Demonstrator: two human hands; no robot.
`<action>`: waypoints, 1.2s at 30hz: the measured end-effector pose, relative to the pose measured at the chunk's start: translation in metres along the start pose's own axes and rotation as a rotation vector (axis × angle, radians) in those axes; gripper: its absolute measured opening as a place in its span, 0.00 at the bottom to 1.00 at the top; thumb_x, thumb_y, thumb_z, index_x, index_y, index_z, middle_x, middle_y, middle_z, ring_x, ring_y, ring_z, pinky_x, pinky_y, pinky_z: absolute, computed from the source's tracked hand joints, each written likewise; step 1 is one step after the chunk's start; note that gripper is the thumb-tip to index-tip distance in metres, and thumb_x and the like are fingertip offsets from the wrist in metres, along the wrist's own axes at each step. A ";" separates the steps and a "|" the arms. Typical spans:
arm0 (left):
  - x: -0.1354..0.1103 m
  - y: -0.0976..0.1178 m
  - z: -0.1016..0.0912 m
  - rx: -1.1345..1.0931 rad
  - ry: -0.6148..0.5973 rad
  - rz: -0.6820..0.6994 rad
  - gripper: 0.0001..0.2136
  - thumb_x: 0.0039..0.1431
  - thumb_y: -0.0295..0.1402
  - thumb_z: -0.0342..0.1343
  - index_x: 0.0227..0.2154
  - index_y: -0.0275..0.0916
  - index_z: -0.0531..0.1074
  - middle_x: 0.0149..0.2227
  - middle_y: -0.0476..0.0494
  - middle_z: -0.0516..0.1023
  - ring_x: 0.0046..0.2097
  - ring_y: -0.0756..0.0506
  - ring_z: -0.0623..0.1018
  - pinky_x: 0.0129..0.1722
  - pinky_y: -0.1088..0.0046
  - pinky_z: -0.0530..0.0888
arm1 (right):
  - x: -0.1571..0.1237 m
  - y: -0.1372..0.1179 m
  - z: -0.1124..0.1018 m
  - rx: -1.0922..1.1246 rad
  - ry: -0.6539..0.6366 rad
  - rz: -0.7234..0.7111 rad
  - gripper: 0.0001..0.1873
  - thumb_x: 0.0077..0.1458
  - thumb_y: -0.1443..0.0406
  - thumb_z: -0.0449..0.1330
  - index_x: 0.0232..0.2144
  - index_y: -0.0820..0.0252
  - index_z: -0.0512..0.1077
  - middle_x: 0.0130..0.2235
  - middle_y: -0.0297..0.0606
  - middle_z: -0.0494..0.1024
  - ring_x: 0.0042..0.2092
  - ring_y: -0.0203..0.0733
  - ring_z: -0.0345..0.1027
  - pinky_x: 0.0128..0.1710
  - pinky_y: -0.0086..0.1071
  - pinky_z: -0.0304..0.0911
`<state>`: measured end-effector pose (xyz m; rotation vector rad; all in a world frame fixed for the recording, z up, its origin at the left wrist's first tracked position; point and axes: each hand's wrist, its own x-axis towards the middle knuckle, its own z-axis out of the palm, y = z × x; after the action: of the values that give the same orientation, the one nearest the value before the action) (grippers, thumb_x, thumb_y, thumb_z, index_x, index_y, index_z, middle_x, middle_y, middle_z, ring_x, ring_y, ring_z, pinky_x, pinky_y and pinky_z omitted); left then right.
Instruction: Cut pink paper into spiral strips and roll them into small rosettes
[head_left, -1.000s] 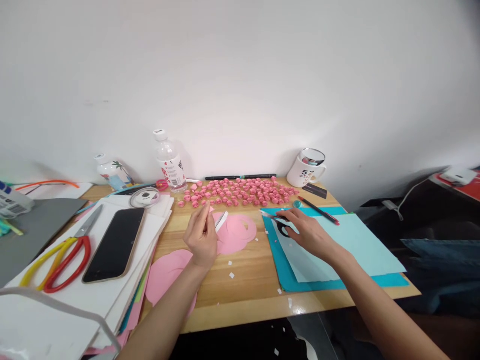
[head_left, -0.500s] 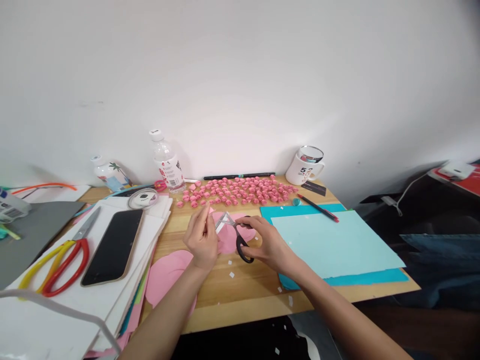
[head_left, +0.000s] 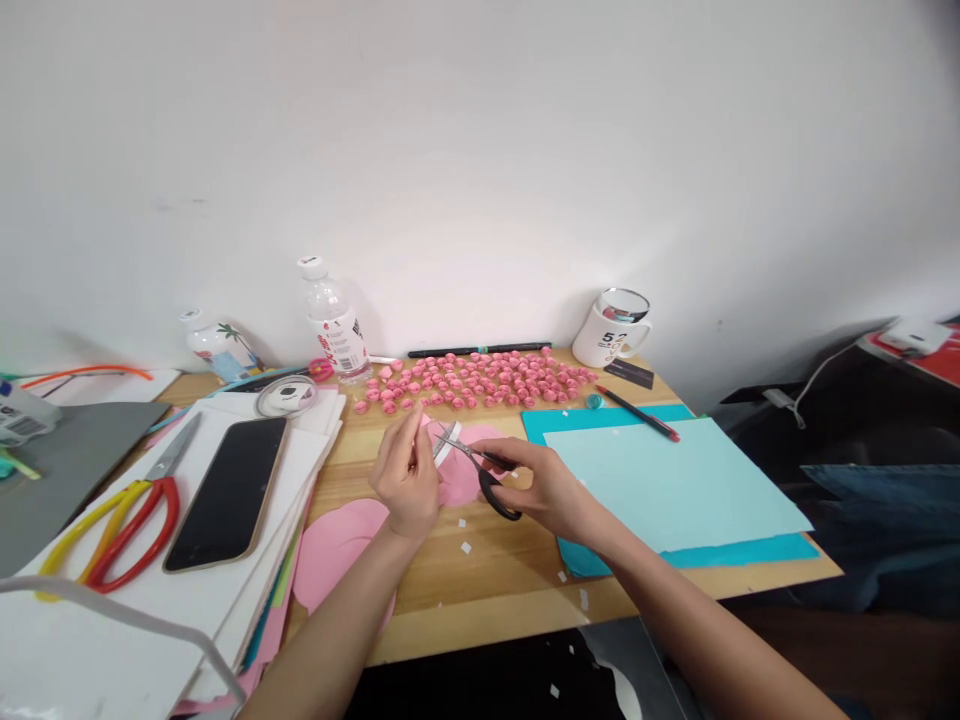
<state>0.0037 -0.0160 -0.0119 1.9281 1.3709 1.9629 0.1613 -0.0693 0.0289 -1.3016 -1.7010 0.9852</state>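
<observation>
My left hand (head_left: pixel 405 480) is closed in a pinch on a narrow white strip (head_left: pixel 448 440), which sticks out to the right of its fingers. In my right hand (head_left: pixel 547 485) is a pair of black-handled scissors (head_left: pixel 495 492), its blades meeting the strip beside my left fingers. Pink paper circles (head_left: pixel 466 478) lie on the table beneath the scissors. More pink circles (head_left: pixel 337 550) lie under my left forearm. Behind both hands, many small rolled pink paper pieces (head_left: pixel 480 380) are spread out.
Light blue paper (head_left: pixel 667 490) lies at right with a pen (head_left: pixel 641 415) across it. A mug (head_left: pixel 611 330) and a plastic bottle (head_left: pixel 334 325) stand at the back. At left, a phone (head_left: pixel 229 490) and red-yellow scissors (head_left: pixel 124 525) rest on stacked white paper.
The scissors' blades have come closer together over the white strip, and my right hand has shifted slightly right. My left hand keeps almost the same place.
</observation>
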 end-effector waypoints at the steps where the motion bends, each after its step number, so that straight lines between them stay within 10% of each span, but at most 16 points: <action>1: 0.000 0.000 0.000 0.000 -0.002 0.001 0.12 0.59 0.31 0.49 0.44 0.39 0.73 0.39 0.40 0.78 0.39 0.47 0.78 0.34 0.73 0.74 | 0.000 -0.001 -0.001 0.020 -0.013 0.010 0.21 0.44 0.71 0.56 0.44 0.58 0.72 0.39 0.37 0.75 0.39 0.38 0.66 0.40 0.31 0.62; 12: 0.004 0.007 -0.002 0.041 -0.002 0.113 0.13 0.57 0.24 0.51 0.44 0.38 0.73 0.37 0.41 0.79 0.37 0.48 0.78 0.36 0.74 0.74 | -0.006 0.003 -0.017 0.020 -0.060 0.037 0.22 0.47 0.70 0.54 0.47 0.56 0.72 0.32 0.34 0.75 0.34 0.37 0.65 0.33 0.30 0.61; 17: 0.003 0.004 0.000 0.039 0.014 0.166 0.14 0.57 0.23 0.50 0.45 0.38 0.72 0.39 0.40 0.79 0.39 0.47 0.78 0.39 0.72 0.74 | -0.004 0.014 -0.048 -0.325 0.239 0.015 0.20 0.51 0.67 0.54 0.47 0.54 0.71 0.37 0.36 0.75 0.39 0.42 0.67 0.41 0.37 0.62; 29: -0.007 -0.006 0.006 -0.006 -0.528 0.218 0.13 0.59 0.25 0.47 0.44 0.38 0.72 0.38 0.41 0.77 0.39 0.48 0.77 0.35 0.75 0.74 | -0.005 0.052 -0.077 -1.105 -0.203 0.187 0.27 0.48 0.79 0.51 0.50 0.57 0.67 0.42 0.47 0.74 0.48 0.52 0.65 0.41 0.37 0.58; 36: -0.002 0.001 0.008 -0.237 -0.583 -0.118 0.11 0.57 0.27 0.50 0.39 0.38 0.75 0.33 0.44 0.78 0.26 0.52 0.76 0.27 0.77 0.73 | 0.004 0.043 -0.084 -1.167 -0.249 0.191 0.19 0.47 0.79 0.52 0.37 0.59 0.74 0.35 0.45 0.74 0.40 0.49 0.68 0.35 0.34 0.55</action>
<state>0.0109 -0.0137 -0.0142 2.0159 1.0121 1.2834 0.2533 -0.0474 0.0249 -2.1305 -2.5128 0.1522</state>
